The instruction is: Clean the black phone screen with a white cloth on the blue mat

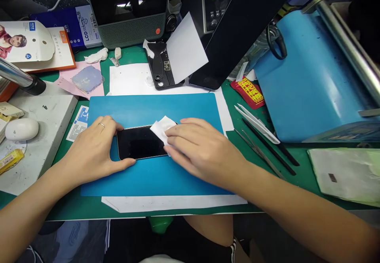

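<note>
A smartphone (139,142) with a dark screen lies face up on a blue mat (154,108). Its left end sits between the thumb and fingers of my left hand (96,148), which grips it by the long edges. Over the right part of the screen, my right hand (198,148) pinches a folded white wipe (163,128), pressed to the glass. The right end of the phone is hidden under that hand.
Several tweezers (258,124) lie right of the mat, beside a red packet (249,92). Behind the mat are a black phone holder (162,63) and a leaning dark tablet (237,29). A white mouse (22,129) rests on a grey box at left.
</note>
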A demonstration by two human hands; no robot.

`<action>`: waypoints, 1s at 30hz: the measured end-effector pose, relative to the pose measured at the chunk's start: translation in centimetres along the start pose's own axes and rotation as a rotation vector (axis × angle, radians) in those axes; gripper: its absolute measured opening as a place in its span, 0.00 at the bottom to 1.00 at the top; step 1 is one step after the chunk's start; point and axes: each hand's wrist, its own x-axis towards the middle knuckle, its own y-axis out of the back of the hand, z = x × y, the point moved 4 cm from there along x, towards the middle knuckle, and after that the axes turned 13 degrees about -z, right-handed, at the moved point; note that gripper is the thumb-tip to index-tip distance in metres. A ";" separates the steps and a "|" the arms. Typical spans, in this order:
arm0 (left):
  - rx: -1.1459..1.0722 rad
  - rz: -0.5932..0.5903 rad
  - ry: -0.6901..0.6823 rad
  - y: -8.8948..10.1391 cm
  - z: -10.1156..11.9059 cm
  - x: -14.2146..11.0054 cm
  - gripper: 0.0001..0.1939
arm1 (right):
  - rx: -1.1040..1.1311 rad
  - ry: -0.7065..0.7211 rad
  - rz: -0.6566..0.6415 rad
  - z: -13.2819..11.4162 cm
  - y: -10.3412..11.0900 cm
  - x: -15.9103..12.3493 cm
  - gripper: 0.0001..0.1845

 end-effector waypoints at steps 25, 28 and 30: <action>0.040 0.043 -0.006 -0.1 -0.8 0.0 0.31 | 0.586 -0.040 -0.447 6.5 0.1 0.0 0.06; 0.068 0.049 -0.025 -0.3 -1.1 -0.1 0.33 | 0.560 -0.050 -0.432 6.1 0.3 -0.1 0.07; 0.082 0.034 -0.021 -0.2 -1.0 -0.1 0.33 | 0.541 -0.030 -0.451 6.0 0.4 -0.2 0.07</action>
